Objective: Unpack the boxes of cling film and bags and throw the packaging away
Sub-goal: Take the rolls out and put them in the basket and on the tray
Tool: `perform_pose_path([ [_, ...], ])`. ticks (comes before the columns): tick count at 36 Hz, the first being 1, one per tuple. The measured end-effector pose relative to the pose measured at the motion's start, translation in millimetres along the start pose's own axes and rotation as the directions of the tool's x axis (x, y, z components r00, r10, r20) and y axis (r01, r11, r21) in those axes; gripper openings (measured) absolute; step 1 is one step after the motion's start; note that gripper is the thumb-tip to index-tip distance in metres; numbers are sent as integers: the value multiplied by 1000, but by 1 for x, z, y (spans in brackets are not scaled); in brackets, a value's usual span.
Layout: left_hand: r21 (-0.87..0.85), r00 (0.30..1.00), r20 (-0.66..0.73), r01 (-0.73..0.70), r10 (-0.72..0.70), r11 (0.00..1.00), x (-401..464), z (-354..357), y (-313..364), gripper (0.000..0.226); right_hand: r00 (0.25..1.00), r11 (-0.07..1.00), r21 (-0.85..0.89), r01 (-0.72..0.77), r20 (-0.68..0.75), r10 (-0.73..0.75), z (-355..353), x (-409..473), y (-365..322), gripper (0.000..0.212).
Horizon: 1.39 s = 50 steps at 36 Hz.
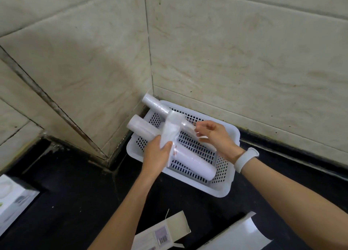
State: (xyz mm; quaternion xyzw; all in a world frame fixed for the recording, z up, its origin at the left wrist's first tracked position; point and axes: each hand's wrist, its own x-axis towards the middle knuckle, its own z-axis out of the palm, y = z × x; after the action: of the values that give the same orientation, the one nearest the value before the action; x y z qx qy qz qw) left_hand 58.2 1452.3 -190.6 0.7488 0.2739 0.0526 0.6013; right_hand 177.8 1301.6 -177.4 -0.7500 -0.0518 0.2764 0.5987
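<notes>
White perforated plastic basket (223, 190), on black counter (79, 202) in tiled corner: holds three white rolls, namely a thick one (194, 162) lying along the basket floor, a second thick one (140, 128) and a slim glossy one (154, 103) leaning over the far rim. Left hand (157, 156) closed on a loose clear plastic wrapper (172, 132) above the rolls, right hand (214, 135) pinching its other end. Judged largely unpacked; outstanding: opened cardboard box (162, 234), white flap (243, 232) and wrapper undiscarded, further printed box (13, 197) at left apparently unopened.
</notes>
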Motion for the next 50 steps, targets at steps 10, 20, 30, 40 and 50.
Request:
perform_pose_path([
  [10,-273,988,-57,123,-144,954,3,-25,-7,15,995,411,-907,87,62,-73,10,49,51,47],
  [20,-203,991,-38,119,-129,972,-7,-29,1,23,963,688,-709,154,-46,-264,2,4,35,30],
  [30,-149,989,148,28,-6,988,-65,27,53,25,928,906,-402,134,-269,-257,-65,-156,36,39],
  [40,-93,914,400,-37,72,995,-202,163,58,30,845,972,-235,-22,-524,-107,-175,-352,128,40],
  [50,-46,674,732,-93,97,995,-434,377,61,27,574,981,-100,-165,-819,13,-286,-619,241,34],
])
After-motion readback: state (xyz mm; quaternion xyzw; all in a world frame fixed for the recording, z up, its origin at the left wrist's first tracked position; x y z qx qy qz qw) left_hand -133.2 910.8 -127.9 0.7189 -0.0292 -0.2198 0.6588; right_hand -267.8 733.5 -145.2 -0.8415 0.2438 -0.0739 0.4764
